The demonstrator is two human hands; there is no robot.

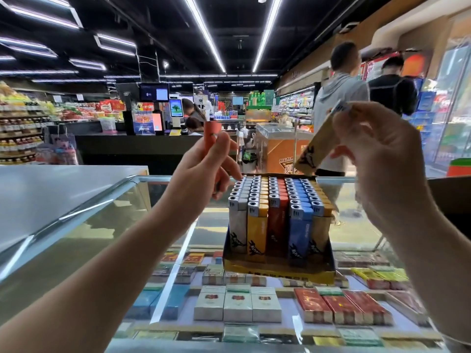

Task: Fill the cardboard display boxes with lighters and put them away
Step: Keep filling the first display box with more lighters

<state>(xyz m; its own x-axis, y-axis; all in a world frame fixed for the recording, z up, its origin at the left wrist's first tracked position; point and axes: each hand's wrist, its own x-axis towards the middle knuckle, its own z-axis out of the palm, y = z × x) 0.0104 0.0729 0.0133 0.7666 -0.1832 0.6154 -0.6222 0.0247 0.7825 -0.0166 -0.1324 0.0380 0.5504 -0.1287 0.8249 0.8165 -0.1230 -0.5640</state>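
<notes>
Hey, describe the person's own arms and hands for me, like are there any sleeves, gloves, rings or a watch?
Both forearms are bare to the frame edge: no sleeves show. The left hand and right hand wear no gloves, and no rings or watch are visible.

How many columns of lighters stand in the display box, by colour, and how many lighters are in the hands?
White column: 1
Yellow column: 1
Red column: 1
Blue column: 1
Tan column: 1
Total in the display box: 5
Held lighters: 2, red lighter in left hand, tan lighter in right hand
</notes>
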